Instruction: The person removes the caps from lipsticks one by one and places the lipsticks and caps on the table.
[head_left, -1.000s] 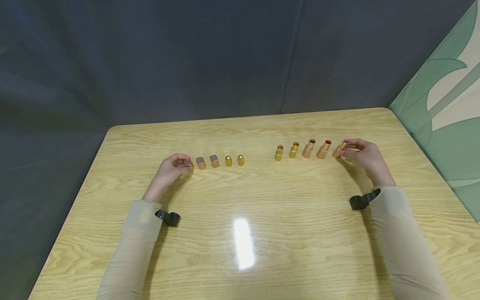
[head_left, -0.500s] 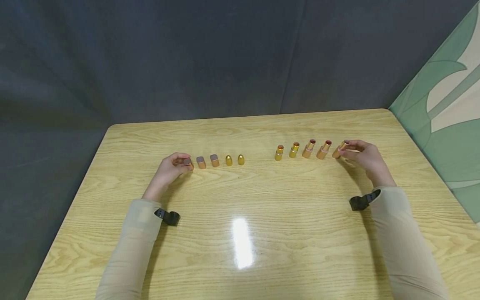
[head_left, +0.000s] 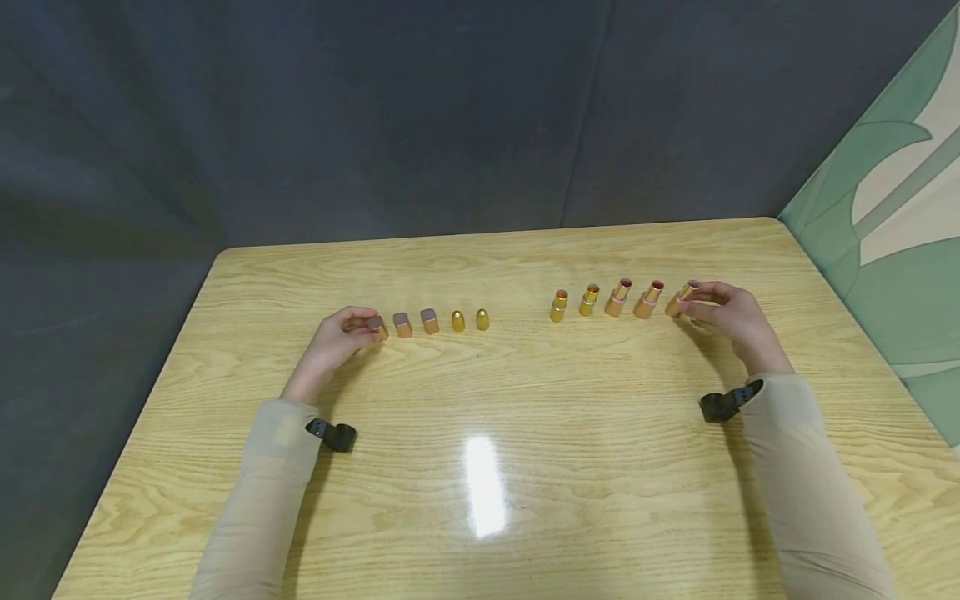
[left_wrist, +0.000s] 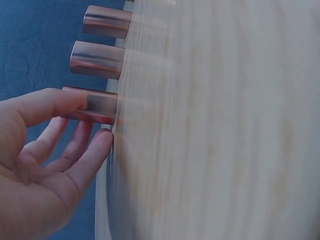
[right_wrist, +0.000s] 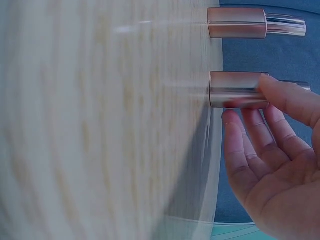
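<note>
At the left end of a row of caps, my left hand pinches a rose-gold lipstick cap between thumb and fingers; the cap stands on the table. Two similar rose-gold caps and two gold rounded caps continue the row rightward. Over on the right, my right hand pinches the body of an uncapped rose-gold lipstick, whose base meets the table. Left of it stand two more uncapped rose-gold lipsticks and two uncapped gold lipsticks, all upright.
Both rows stand on a wood-grain table towards its far edge. Behind it hangs a dark blue curtain, and a green patterned cloth lies along the right side. Each wrist wears a small black camera.
</note>
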